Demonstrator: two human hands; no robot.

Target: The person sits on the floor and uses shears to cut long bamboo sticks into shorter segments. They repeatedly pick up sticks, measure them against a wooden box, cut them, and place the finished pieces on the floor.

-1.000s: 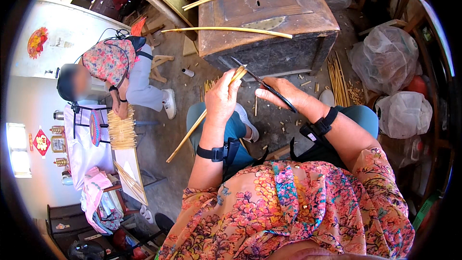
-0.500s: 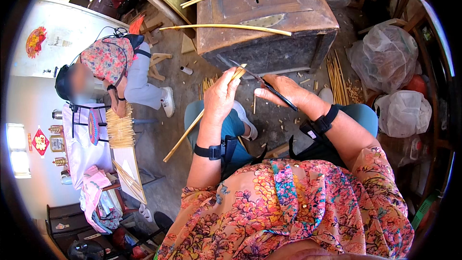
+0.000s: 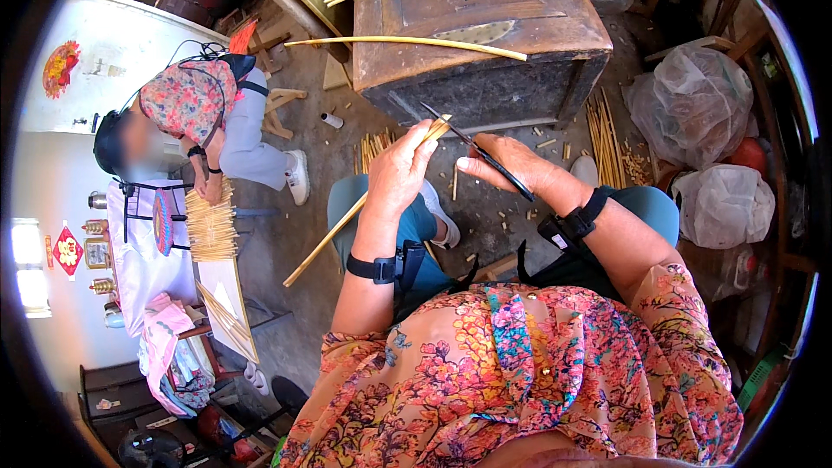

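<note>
My left hand (image 3: 399, 172) is closed around a pale yellow cane stick (image 3: 326, 241). The stick slants from its cut upper end above my fingers down to the lower left. In my right hand (image 3: 513, 161) is a slim knife (image 3: 510, 177) with a dark handle. Its thin blade points up and left, crossing at the stick's upper end; whether the edge bites into the cane cannot be made out. Both hands are above my knees, just in front of a worn wooden cabinet (image 3: 485, 13).
Several long canes (image 3: 407, 40) lie across the cabinet top. Cut canes (image 3: 605, 140) and short offcuts are on the floor. Plastic bags (image 3: 724, 204) stand at the right. At the left, another person (image 3: 195, 104) bends over a bench holding many short sticks (image 3: 211, 225).
The knife blade has moved slightly upward and right along the stick's upper end. The stick's lower end has shifted a little left. Both grips look the same.
</note>
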